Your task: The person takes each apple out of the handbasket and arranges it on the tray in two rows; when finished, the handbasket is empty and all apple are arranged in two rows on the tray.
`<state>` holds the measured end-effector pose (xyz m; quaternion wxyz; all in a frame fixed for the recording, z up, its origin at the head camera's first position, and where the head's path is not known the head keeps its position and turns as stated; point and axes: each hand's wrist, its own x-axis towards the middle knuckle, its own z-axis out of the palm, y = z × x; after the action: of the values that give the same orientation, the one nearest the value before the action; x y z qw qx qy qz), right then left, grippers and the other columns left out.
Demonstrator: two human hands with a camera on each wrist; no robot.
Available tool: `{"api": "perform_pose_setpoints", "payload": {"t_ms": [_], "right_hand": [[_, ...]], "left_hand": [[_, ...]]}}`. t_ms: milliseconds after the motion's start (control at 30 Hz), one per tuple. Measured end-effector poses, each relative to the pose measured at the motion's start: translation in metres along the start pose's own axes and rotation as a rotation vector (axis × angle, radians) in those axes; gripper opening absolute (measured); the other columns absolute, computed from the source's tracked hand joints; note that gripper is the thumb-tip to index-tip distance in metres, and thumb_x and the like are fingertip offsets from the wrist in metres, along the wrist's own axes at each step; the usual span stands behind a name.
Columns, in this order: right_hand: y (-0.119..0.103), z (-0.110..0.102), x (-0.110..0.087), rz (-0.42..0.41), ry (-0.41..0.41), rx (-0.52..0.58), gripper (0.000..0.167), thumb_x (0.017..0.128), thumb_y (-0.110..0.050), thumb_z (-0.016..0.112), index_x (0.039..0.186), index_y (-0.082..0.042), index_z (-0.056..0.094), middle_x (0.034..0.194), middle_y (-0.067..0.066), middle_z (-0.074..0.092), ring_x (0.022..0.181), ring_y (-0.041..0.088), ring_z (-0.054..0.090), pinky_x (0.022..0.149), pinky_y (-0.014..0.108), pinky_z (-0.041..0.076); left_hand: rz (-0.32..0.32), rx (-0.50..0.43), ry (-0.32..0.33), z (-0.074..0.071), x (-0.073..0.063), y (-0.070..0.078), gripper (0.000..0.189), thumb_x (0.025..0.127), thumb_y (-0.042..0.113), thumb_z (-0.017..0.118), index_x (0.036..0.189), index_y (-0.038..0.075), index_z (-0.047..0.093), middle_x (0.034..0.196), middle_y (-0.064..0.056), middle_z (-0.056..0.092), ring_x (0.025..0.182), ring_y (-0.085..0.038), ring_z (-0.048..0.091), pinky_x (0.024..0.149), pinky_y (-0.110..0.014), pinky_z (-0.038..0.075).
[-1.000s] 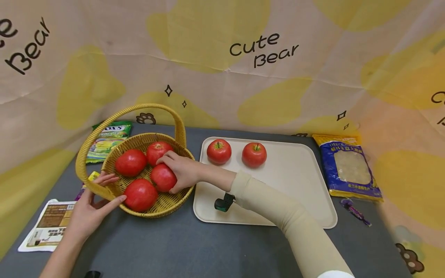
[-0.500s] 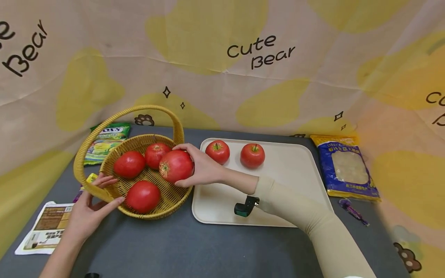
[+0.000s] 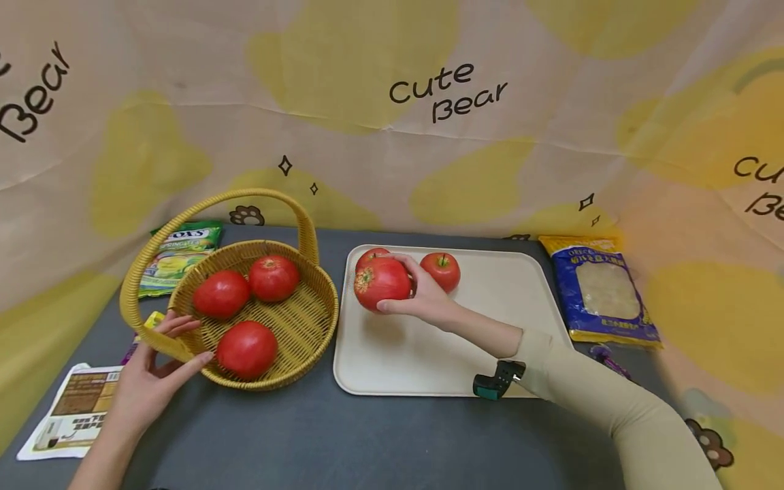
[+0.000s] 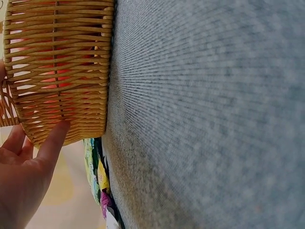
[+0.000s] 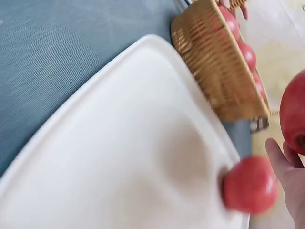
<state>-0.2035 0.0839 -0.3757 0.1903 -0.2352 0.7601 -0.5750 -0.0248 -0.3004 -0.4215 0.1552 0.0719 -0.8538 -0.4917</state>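
Note:
My right hand [image 3: 429, 296] grips a red apple [image 3: 382, 284] from its right side, above the tray [image 3: 392, 371]. The yellowish blossom end of this apple faces left in the head view, and its stem hollow shows in the right wrist view. Behind it sits a partly hidden apple [image 3: 369, 254], with another apple [image 3: 441, 271] to its right, both on the tray. My left hand [image 3: 143, 381] holds the wicker basket [image 3: 306, 340] at the foot of its handle, thumb against the wall [image 4: 52, 138]. Three apples [image 3: 247, 349] lie inside the basket.
A green snack bag [image 3: 184, 255] lies behind the basket, and a white and brown packet [image 3: 73, 408] near the left hand. Right of the tray are a blue and yellow bag [image 3: 603, 289] and a purple-wrapped sweet [image 3: 612, 363]. A printed cloth hangs behind the table.
The right hand has lifted an apple out of the basket and carried it right, over the tray. The left hand has stayed at the basket's handle.

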Motion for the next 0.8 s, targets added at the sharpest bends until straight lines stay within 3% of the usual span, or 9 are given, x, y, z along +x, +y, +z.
{"api": "perform_pose_setpoints", "payload": {"t_ms": [200,433,600,800], "right_hand": [[0.019,-0.035,-0.025,0.068,0.144,0.023,0.071,0.081,-0.015,0.076,0.142,-0.016,0.039,0.139,0.011,0.044,0.126,0.034,0.044,0.09,0.045,0.051],[0.048,-0.082,-0.054,0.163,0.333,0.006,0.081,0.083,-0.017,0.075,0.148,-0.011,0.027,0.145,0.013,0.036,0.132,0.033,0.035,0.098,0.048,0.045],[0.067,-0.113,-0.064,0.225,0.434,-0.104,0.085,0.084,-0.027,0.076,0.148,-0.008,0.023,0.144,0.016,0.035,0.131,0.034,0.034,0.101,0.052,0.04],[0.087,-0.143,-0.063,0.227,0.475,-0.282,0.083,0.081,-0.035,0.08,0.144,-0.01,0.03,0.139,0.016,0.039,0.126,0.035,0.038,0.096,0.053,0.045]], "left_hand": [[0.008,-0.014,0.015,0.0,-0.001,0.0,0.062,0.085,-0.001,0.072,0.141,0.008,0.047,0.124,0.02,0.06,0.128,-0.002,0.036,0.079,-0.005,0.042],[0.011,-0.029,0.01,0.0,0.001,-0.003,0.062,0.085,-0.002,0.072,0.141,0.007,0.047,0.124,0.021,0.059,0.138,-0.008,0.028,0.079,-0.004,0.042],[0.011,-0.036,0.01,0.002,0.002,-0.002,0.062,0.085,-0.003,0.072,0.141,0.007,0.047,0.124,0.02,0.06,0.138,-0.009,0.028,0.079,-0.004,0.042],[0.005,-0.039,0.013,0.003,0.001,-0.004,0.063,0.085,-0.003,0.072,0.141,0.008,0.047,0.123,0.022,0.059,0.139,-0.01,0.028,0.079,-0.004,0.042]]}}
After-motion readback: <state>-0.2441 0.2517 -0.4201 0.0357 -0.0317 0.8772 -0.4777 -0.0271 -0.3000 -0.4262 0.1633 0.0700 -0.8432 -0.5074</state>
